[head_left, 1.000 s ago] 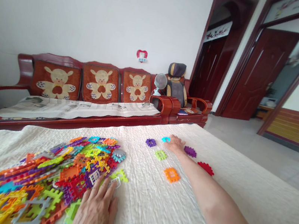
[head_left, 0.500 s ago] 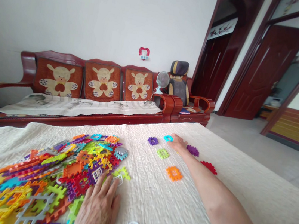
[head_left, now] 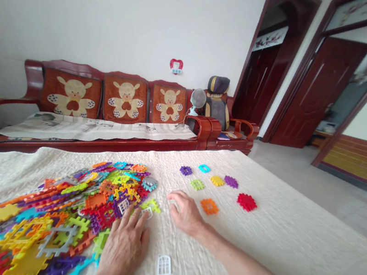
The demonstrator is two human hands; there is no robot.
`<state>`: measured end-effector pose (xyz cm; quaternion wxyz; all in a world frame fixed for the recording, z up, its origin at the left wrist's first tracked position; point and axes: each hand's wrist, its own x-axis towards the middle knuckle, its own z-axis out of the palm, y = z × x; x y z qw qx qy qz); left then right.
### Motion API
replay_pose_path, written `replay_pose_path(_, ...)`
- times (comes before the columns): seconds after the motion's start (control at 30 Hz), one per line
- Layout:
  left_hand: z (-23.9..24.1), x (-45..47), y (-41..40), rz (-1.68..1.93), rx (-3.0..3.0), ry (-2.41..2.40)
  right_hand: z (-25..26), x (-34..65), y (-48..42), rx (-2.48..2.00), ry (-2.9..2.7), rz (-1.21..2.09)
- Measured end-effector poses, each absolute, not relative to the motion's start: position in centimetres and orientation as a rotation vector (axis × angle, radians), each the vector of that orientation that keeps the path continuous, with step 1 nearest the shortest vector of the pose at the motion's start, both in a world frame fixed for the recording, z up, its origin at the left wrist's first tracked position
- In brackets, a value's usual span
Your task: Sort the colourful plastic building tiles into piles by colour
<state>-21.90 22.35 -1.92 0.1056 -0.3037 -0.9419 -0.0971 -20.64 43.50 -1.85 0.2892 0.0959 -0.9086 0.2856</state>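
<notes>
My left hand (head_left: 127,240) lies flat, fingers stretched out, along the right edge of a heap of colourful plastic building tiles (head_left: 86,224). Its fingertips reach a white lattice window piece (head_left: 123,207) and a light green tile (head_left: 152,205). Over the cloth right of the heap is my right hand (head_left: 187,212), loosely curled with thumb and forefinger apart; nothing shows in it. Beyond it lie separate tiles: orange (head_left: 209,206), light green (head_left: 197,184), dark purple (head_left: 185,170), blue (head_left: 204,168), yellow (head_left: 217,180), purple (head_left: 231,181) and red (head_left: 247,202).
A white arched window piece (head_left: 164,266) lies near the front on the cream tablecloth (head_left: 273,254). Behind the table stands a red wooden sofa (head_left: 135,137) with bear cushions (head_left: 127,99). A small fan (head_left: 197,100) and a massage chair pad (head_left: 218,106) are at its right.
My right hand has drawn back from the blue tile toward the heap, leaving that tile on the cloth. The yellow and red tiles now show fully. My left hand has hardly moved.
</notes>
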Motion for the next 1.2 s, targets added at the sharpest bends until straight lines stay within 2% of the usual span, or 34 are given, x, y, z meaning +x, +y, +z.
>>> replay_pose_path(0.2, -1.6, -21.5, 22.0, -0.407, -0.935, -2.723, -3.6, -19.3, 37.8, 0.231, -2.480, 0.805)
replay_pose_path(0.67, -0.9, -20.6, 22.4, -0.564, -0.989, -2.535, -4.0, -20.6, 39.3, 0.111, -2.318, 1.071)
replay_pose_path(0.8, 0.1, -21.5, 21.4, -0.585, -0.783, -2.518, -3.6, -20.4, 39.4, 0.069, -2.292, 1.152)
replay_pose_path(0.9, 0.3, -22.5, 20.5, -0.557, -0.683, -2.586, -3.6, -20.5, 39.4, 0.050, -2.279, 1.159)
replay_pose_path(1.07, -0.1, -23.1, 20.3, -0.407, -0.970, -2.761, -3.8, -20.6, 39.2, 0.075, -2.272, 1.134)
replay_pose_path(1.2, -0.8, -23.3, 20.3, -0.516, -0.939, -2.738, -3.9, -20.6, 39.2, 0.075, -2.272, 1.121)
